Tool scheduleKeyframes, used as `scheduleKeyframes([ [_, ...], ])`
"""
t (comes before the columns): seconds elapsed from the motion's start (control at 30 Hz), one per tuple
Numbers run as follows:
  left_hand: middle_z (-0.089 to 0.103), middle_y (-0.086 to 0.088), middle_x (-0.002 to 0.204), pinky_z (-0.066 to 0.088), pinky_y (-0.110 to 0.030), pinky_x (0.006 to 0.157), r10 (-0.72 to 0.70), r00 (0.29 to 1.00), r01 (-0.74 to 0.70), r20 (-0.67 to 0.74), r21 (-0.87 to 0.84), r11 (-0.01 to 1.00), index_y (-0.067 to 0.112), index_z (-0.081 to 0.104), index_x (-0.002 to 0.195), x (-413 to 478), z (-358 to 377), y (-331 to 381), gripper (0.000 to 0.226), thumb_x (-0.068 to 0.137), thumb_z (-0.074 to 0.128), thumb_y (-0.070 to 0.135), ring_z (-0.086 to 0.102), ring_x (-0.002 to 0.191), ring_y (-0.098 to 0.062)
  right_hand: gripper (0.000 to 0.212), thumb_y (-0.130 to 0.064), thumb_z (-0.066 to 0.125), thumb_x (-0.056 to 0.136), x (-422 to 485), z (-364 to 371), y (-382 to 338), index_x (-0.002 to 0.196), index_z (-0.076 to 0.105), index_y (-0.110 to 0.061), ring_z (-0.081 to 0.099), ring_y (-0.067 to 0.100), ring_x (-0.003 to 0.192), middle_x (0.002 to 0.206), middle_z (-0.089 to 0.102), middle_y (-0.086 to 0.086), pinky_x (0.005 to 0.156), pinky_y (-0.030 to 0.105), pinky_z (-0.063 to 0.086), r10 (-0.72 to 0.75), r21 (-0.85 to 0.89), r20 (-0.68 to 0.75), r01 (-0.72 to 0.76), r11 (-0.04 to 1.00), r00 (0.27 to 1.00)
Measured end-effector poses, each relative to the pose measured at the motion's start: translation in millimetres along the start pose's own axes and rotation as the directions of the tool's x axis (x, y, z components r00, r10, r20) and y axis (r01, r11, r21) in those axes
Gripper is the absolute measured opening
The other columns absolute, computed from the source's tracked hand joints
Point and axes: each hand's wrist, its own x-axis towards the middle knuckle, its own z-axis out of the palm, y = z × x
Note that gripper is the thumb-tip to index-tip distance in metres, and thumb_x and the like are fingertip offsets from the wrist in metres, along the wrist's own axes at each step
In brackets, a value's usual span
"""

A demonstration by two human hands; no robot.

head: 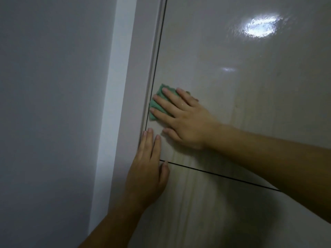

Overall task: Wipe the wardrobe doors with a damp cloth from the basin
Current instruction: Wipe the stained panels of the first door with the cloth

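A glossy beige wardrobe door point(241, 97) fills the right side of the view. My right hand point(182, 117) lies flat on it with straight spread fingers, pressing a green cloth point(157, 102) against the door near its left edge. Most of the cloth is hidden under my fingers. My left hand point(148, 169) rests flat just below, fingers straight, along the door's left edge and across the dark horizontal gap point(223, 176) between the upper door and the panel below. No basin is in view.
A pale frame strip point(136, 86) runs beside the door on the left, then a white trim point(114, 97) and a grey wall point(50, 104). A bright light reflection point(261, 25) shows high on the door.
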Motion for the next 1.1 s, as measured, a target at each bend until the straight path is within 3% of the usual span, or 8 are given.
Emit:
scheduleKeyframes([
  [0.2, 0.009, -0.016, 0.169, 0.008, -0.037, 0.125, -0.012, 1.000, 0.013, -0.026, 0.014, 1.000, 0.005, 0.023, 0.160, 2.2, 2.0, 3.7, 0.073, 0.095, 0.041, 0.034, 0.006, 0.158, -0.030, 0.062, -0.052, 0.031, 0.104, -86.9, 7.7, 12.5, 0.159, 0.033, -0.023, 0.014, 0.034, 0.156, 0.167, 0.023, 0.010, 0.126, 0.051, 0.012, -0.122, -0.038, 0.073, 0.125, 0.991, 0.990],
  [0.37, 0.008, -0.019, 0.169, 0.023, -0.052, 0.122, -0.062, 0.998, 0.064, -0.019, 0.077, 0.995, 0.014, 0.020, 0.161, 4.5, 5.0, 12.4, 0.072, 0.095, 0.038, 0.038, 0.007, 0.157, -0.037, 0.069, -0.058, 0.019, 0.104, -84.5, -16.5, 66.4, 0.163, 0.015, -0.022, -0.002, 0.033, 0.157, 0.170, 0.008, 0.010, 0.126, 0.052, 0.003, 0.362, -0.008, -0.012, -0.362, 0.932, 0.932],
  [0.57, 0.020, -0.034, 0.161, 0.028, -0.058, 0.117, -0.132, 0.991, 0.133, -0.013, 0.140, 0.981, 0.010, 0.034, 0.156, 11.6, -0.7, 37.8, 0.069, 0.093, 0.036, 0.040, 0.019, 0.150, -0.050, 0.063, -0.055, 0.031, 0.105, -144.4, 4.7, 29.3, 0.160, 0.028, -0.025, 0.010, 0.034, 0.156, 0.168, 0.019, 0.008, 0.125, 0.054, 0.016, -0.036, -0.040, 0.081, 0.039, 0.998, 0.996],
  [0.7, 0.019, -0.028, 0.164, 0.024, -0.060, 0.117, -0.091, 0.996, 0.093, -0.023, 0.143, 0.985, 0.012, 0.033, 0.155, 28.8, -1.7, 67.3, 0.068, 0.093, 0.035, 0.040, 0.017, 0.151, -0.048, 0.065, -0.055, 0.022, 0.105, -129.3, -18.5, 88.5, 0.163, 0.015, -0.027, -0.001, 0.030, 0.158, 0.171, 0.008, 0.005, 0.127, 0.051, 0.004, 0.406, -0.016, -0.005, -0.406, 0.914, 0.914],
  [0.77, 0.015, -0.022, 0.167, 0.021, -0.059, 0.121, 0.013, 1.000, -0.015, 0.011, 0.136, 0.991, 0.015, 0.029, 0.157, 38.1, 3.3, 81.9, 0.069, 0.093, 0.036, 0.039, 0.012, 0.155, -0.041, 0.067, -0.056, 0.021, 0.104, -131.8, -19.6, 85.3, 0.163, 0.012, -0.026, -0.005, 0.031, 0.157, 0.171, 0.003, 0.006, 0.126, 0.053, 0.004, 0.504, 0.015, -0.029, -0.504, 0.864, 0.863],
  [0.93, 0.010, -0.014, 0.170, 0.020, -0.056, 0.122, 0.180, 0.981, -0.190, 0.065, 0.193, 0.963, 0.018, 0.025, 0.160, 54.1, 8.9, 104.3, 0.071, 0.094, 0.038, 0.039, 0.007, 0.157, -0.034, 0.063, -0.056, 0.028, 0.105, -187.3, -7.4, 74.1, 0.161, 0.026, -0.026, 0.005, 0.034, 0.157, 0.169, 0.016, 0.007, 0.126, 0.053, 0.010, 0.091, -0.042, 0.079, -0.088, 0.995, 0.993],
  [1.0, 0.009, -0.013, 0.170, 0.023, -0.060, 0.122, 0.172, 0.982, -0.186, 0.083, 0.216, 0.958, 0.021, 0.021, 0.161, 61.6, 6.8, 113.0, 0.072, 0.094, 0.036, 0.041, 0.007, 0.157, -0.035, 0.063, -0.055, 0.028, 0.104, -183.2, -16.0, 113.2, 0.160, 0.027, -0.027, 0.008, 0.032, 0.157, 0.169, 0.018, 0.006, 0.126, 0.050, 0.009, 0.211, -0.067, 0.013, -0.210, 0.975, 0.977],
  [1.1, 0.003, -0.010, 0.171, 0.021, -0.064, 0.120, 0.135, 0.984, -0.160, 0.116, 0.253, 0.954, 0.027, 0.013, 0.162, 73.1, 5.5, 127.7, 0.071, 0.096, 0.031, 0.046, 0.003, 0.157, -0.034, 0.066, -0.056, 0.023, 0.104, -162.1, -36.0, 158.0, 0.163, 0.013, -0.027, -0.004, 0.030, 0.158, 0.171, 0.005, 0.004, 0.126, 0.053, 0.004, 0.537, 0.027, -0.026, -0.536, 0.844, 0.843],
])
